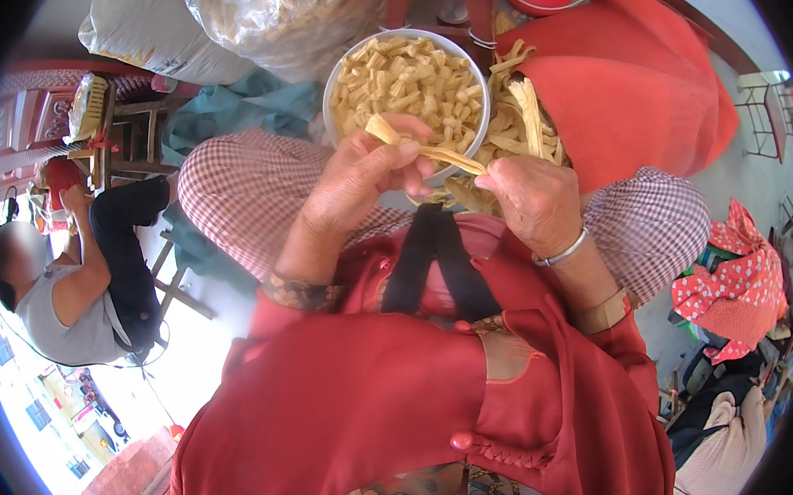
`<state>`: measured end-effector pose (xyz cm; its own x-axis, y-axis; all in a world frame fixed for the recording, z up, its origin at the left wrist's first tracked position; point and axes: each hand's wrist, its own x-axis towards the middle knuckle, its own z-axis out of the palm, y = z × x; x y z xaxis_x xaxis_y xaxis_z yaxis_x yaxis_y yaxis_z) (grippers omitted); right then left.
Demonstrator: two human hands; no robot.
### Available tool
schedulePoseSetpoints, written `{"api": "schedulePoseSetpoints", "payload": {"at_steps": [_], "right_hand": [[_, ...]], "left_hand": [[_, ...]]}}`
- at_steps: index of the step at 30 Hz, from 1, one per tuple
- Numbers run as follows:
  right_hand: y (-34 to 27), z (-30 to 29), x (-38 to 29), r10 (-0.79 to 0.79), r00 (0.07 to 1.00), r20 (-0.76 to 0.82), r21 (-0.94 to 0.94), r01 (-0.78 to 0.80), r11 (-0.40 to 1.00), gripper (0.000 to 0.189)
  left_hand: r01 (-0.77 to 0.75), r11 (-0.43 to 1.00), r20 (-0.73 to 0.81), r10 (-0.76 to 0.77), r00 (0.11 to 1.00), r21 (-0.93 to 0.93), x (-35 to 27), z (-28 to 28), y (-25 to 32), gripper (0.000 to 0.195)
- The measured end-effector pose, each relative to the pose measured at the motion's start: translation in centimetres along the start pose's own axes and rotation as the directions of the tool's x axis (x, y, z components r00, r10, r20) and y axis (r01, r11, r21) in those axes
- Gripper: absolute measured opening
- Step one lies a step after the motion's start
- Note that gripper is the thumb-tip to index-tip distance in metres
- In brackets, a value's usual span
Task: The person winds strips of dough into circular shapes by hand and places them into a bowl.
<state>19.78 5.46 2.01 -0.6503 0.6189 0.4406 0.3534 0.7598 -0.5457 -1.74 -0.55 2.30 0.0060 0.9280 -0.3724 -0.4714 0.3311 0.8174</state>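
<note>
A pale yellow dried strip (453, 159), folded and husk-like, is stretched between my two hands. My left hand (367, 167) pinches it with thumb and fingers, and a thicker folded end sticks out on the left. My right hand (536, 198), with a silver bangle at the wrist, grips the other end. Just beyond my left hand, a round metal basin (484, 110) is heaped with short folded pieces (407, 78) of the same material. To its right lies a pile of longer loose strips (530, 123), partly covered by red cloth.
The red cloth (631, 85) spreads at the upper right. A red wooden stool (428, 4) stands behind the basin. Clear plastic bag (281, 16) and white sack (158, 22) are at upper left. Another person (81, 283) sits at the left, holding something red. Teal cloth (241, 109) lies nearby.
</note>
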Motion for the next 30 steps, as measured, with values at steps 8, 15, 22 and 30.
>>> {"api": "schedulePoseSetpoints", "payload": {"at_steps": [8,15,22,30], "right_hand": [[0.0,-0.2,0.2,-0.215,0.962,0.170,-0.072,0.229,0.971,0.013],[-1.0,0.4,1.3,-0.396,0.905,0.155,0.010,0.399,0.917,0.018],[0.6,-3.3,4.8,-0.527,0.817,0.233,0.032,0.535,0.844,0.015],[4.2,-3.9,4.7,-0.349,0.921,0.172,-0.066,0.365,0.929,0.018]], "left_hand": [[-0.152,0.869,0.035,0.154,0.987,0.471,0.6,1.9,2.9,0.047],[0.390,0.913,0.062,-0.399,0.915,0.116,0.9,6.3,0.8,0.049],[0.523,0.821,0.280,-0.459,0.843,-0.229,1.4,5.7,-0.7,0.055],[0.423,0.868,0.463,-0.272,0.843,-0.259,0.5,4.7,0.2,0.036]]}}
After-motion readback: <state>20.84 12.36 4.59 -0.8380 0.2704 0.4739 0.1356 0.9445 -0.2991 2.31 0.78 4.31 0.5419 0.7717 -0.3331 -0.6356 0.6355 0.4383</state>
